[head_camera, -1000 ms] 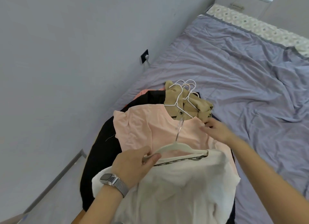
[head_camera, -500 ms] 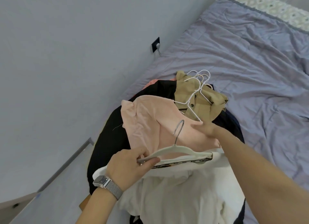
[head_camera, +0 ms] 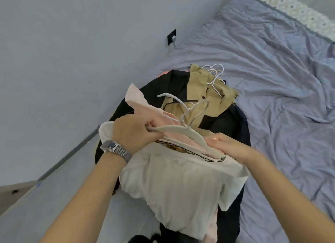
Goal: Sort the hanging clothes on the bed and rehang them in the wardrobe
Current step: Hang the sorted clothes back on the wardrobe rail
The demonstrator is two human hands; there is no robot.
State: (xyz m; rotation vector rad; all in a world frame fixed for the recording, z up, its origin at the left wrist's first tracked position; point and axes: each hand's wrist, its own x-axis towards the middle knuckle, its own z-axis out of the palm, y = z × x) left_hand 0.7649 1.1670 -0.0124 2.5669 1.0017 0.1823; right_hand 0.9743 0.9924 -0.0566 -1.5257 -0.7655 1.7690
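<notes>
The left hand (head_camera: 134,129) grips one end of a pale hanger (head_camera: 181,132), fingers curled round its arm, with a watch (head_camera: 116,148) on the wrist. The right hand (head_camera: 230,146) lies at the hanger's other end, its fingers resting over the cloth there; whether they pinch the hanger or only press on it cannot be told. A white shirt (head_camera: 181,184) hangs down from the hanger toward the camera, and a pink shirt (head_camera: 145,104) is bunched just behind it, against the left hand. Both are held above a pile of clothes on the bed (head_camera: 272,79): a black garment (head_camera: 174,84) lies underneath, a tan shirt (head_camera: 199,92) on top of it, and a cluster of white wire hangers (head_camera: 215,74) sticks out at the pile's far end. A wall socket (head_camera: 171,38) sits near the bed's edge.
</notes>
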